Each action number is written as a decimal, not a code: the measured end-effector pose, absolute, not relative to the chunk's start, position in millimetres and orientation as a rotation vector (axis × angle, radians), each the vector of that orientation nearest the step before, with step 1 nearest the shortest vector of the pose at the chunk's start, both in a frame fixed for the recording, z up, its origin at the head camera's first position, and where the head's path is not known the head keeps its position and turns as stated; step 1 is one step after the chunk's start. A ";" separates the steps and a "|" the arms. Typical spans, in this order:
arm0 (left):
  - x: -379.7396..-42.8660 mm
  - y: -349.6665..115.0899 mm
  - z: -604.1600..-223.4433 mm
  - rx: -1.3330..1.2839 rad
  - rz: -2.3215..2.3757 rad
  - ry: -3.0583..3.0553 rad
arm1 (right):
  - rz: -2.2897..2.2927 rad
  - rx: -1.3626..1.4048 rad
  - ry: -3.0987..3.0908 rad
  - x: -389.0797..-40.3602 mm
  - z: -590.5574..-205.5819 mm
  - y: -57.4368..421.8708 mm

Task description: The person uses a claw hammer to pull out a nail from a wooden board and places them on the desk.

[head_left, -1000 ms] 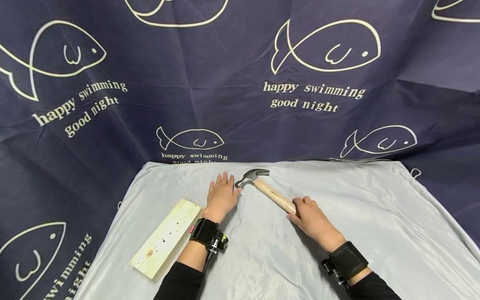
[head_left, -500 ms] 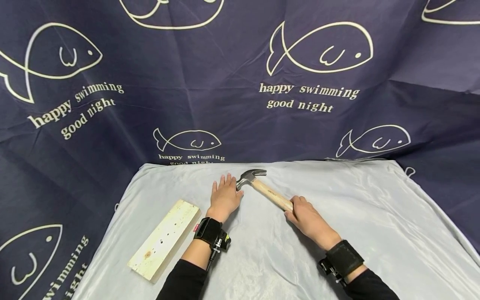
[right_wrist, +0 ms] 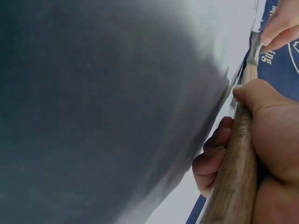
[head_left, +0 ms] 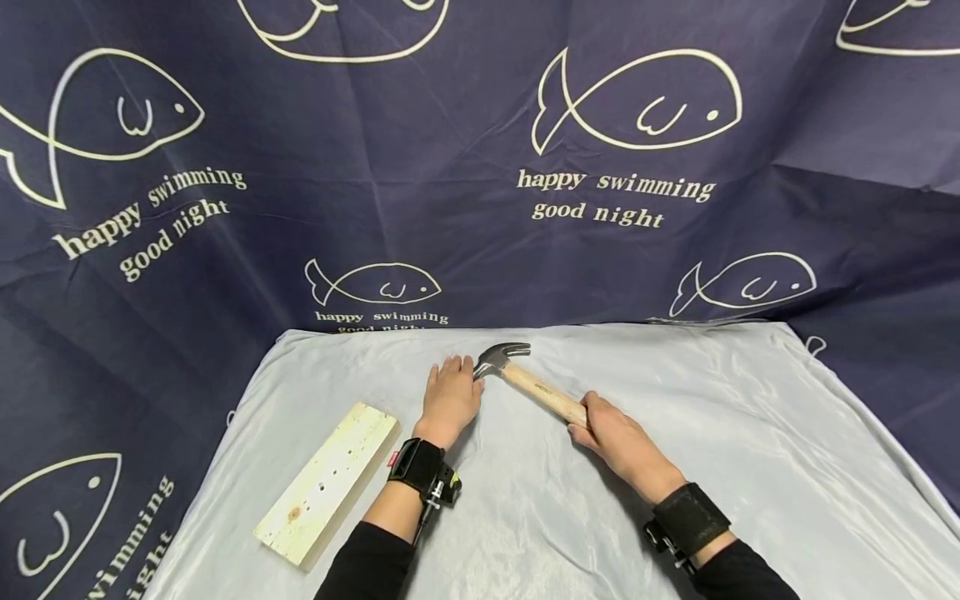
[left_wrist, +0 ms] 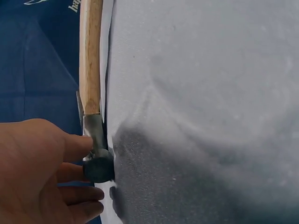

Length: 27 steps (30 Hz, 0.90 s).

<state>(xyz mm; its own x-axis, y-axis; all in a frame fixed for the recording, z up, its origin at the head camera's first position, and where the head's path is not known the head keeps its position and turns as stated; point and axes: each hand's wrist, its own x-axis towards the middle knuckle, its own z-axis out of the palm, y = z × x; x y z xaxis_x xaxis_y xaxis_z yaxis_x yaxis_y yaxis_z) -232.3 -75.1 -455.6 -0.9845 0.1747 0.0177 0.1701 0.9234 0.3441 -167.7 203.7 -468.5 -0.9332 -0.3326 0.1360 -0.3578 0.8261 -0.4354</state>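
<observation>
A claw hammer (head_left: 542,392) with a pale wooden handle and a grey metal head (head_left: 495,357) lies slantwise between both hands. The right hand (head_left: 626,443) grips the lower handle, its fingers wrapped around the wood (right_wrist: 236,158) in the right wrist view. At the other end, the left hand (head_left: 452,402) pinches the hammer's head near its striking face (left_wrist: 98,169), thumb on the near side and fingers beyond it. The claw points away to the right. Part of the striking end is hidden by the left hand in the head view.
To the left of the left forearm lies a light wooden board (head_left: 333,479) with a knot and several small holes. A pale grey satin cloth (head_left: 525,517) covers the table. Behind it hangs a dark blue curtain (head_left: 465,183) printed with fish and lettering.
The left hand has shifted onto the hammer's head, and its spread fingers have drawn together around it. The right hand keeps its grip on the handle. The board has stayed put.
</observation>
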 end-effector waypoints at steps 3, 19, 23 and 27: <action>-232.2 -74.6 -454.9 0.284 0.563 3.061 | 0.722 0.572 -2.959 -164.8 -469.1 205.0; -240.2 -75.0 -442.1 0.170 1.070 2.802 | 0.671 0.689 -2.892 -157.0 -447.7 205.6; -242.2 -77.4 -439.1 0.173 1.197 2.747 | 0.641 0.711 -2.867 -156.0 -443.8 207.4; -242.8 -80.0 -433.6 0.137 1.342 2.687 | 0.648 0.736 -2.849 -155.5 -435.0 209.0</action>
<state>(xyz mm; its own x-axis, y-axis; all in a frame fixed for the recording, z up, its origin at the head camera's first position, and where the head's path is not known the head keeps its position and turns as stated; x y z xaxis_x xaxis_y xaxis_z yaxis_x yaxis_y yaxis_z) -242.8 -80.0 -433.6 -0.9868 0.1412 -0.0797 0.0211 0.5993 0.8002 -155.5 209.0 -435.0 -0.8730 -0.4323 0.2257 -0.4874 0.7892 -0.3736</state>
